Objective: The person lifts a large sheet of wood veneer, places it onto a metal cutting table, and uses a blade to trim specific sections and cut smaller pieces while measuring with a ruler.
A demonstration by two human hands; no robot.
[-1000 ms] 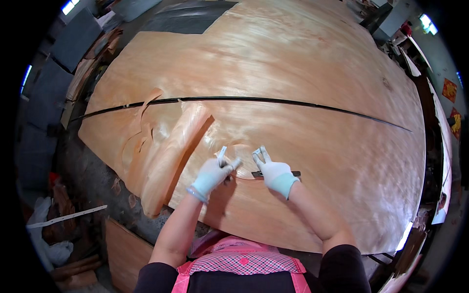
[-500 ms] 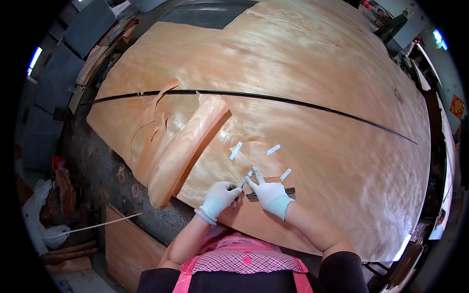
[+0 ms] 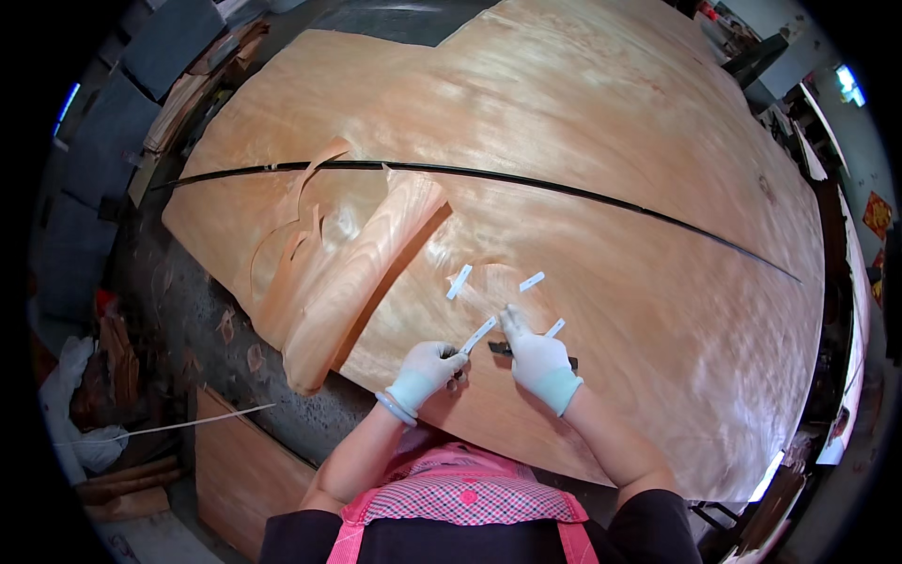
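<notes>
Both my hands wear white gloves with pale green cuffs, over a large sheet of reddish-brown wood veneer (image 3: 676,310). My left hand (image 3: 430,368) pinches one end of a short white strip (image 3: 479,334), which points up and right. My right hand (image 3: 540,353) rests palm down on the veneer, its front fingers stretched forward. A dark flat bar (image 3: 501,348) sticks out on both sides under that palm, seemingly held there; the lower fingers are hidden. Close by lie a white strip (image 3: 459,282), another white strip (image 3: 532,281) and a third white strip (image 3: 555,328) beside my right fingers.
A curled veneer piece (image 3: 376,273) rises to the left of my hands, with torn flaps beside it. Farther away, a long thin black strip (image 3: 526,180) crosses the sheet. A wood panel (image 3: 240,461) leans at lower left, near a clear plastic bag (image 3: 75,395).
My right hand has moved slightly right and away from my left hand, the dark bar turning with it. The strip in my left hand now shows more fully.
</notes>
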